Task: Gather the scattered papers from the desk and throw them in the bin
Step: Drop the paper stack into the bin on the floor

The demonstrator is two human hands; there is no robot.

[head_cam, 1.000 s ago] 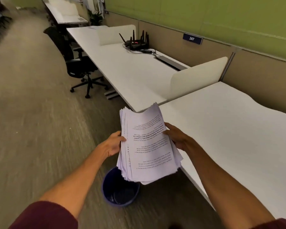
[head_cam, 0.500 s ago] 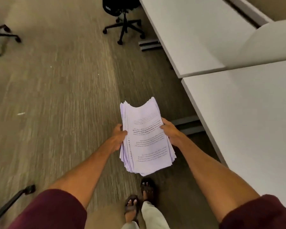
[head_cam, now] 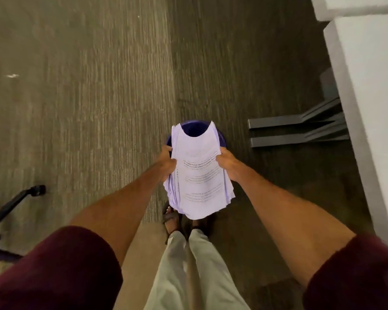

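A thick stack of printed white papers (head_cam: 199,175) hangs in front of me, held from both sides. My left hand (head_cam: 167,161) grips its left edge and my right hand (head_cam: 225,163) grips its right edge. The far end of the stack curves into a trough. Directly beneath it stands a dark blue bin (head_cam: 194,129) on the floor, mostly covered by the papers; only its far rim and part of the inside show.
The white desk (head_cam: 372,97) runs down the right side, with grey metal desk feet (head_cam: 298,130) on the carpet beside the bin. A black chair base (head_cam: 11,206) lies at the left. My sandalled feet (head_cam: 173,218) stand just behind the bin.
The view has tilted from the desks down to the floor. The stack, still held in both hands, now hangs over the blue bin, which shows again past its far end.
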